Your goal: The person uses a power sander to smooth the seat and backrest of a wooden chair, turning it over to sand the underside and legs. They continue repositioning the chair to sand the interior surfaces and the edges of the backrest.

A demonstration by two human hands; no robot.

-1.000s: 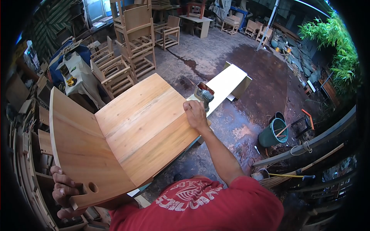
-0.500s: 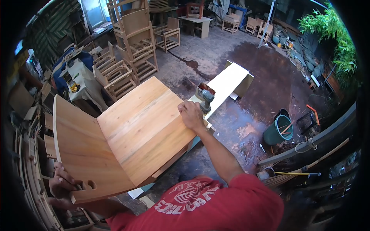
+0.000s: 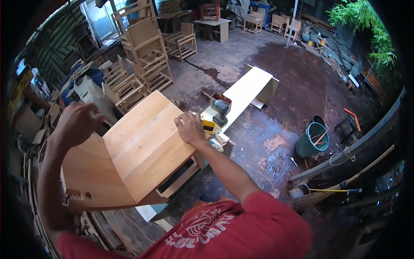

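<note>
A light wooden box-like piece (image 3: 144, 142) stands in front of me, its top made of wide boards and a dark gap showing in its near side. A second wooden panel (image 3: 97, 172) joins it at an angle on the left, with a round hole and a notch near its lower corner. My right hand (image 3: 190, 128) rests on the top's right edge, fingers bent and apart. Raised above the left panel is my left hand (image 3: 79, 123), with loosely curled fingers and nothing visible in them. Beside my right hand sit a yellow container (image 3: 209, 126) and a grey-blue power tool (image 3: 221, 111).
A long pale board bench (image 3: 248, 93) extends beyond the tool. Wooden chairs (image 3: 144, 52) are stacked at the back left. A green bucket (image 3: 308, 144) with sticks stands on the right, near a grey beam (image 3: 355, 142). Timber strips (image 3: 32, 190) lie along the left.
My left hand has left the panel's lower corner and risen upward. The left panel has swung lower. My right hand has shifted left along the edge, and its fingers have loosened.
</note>
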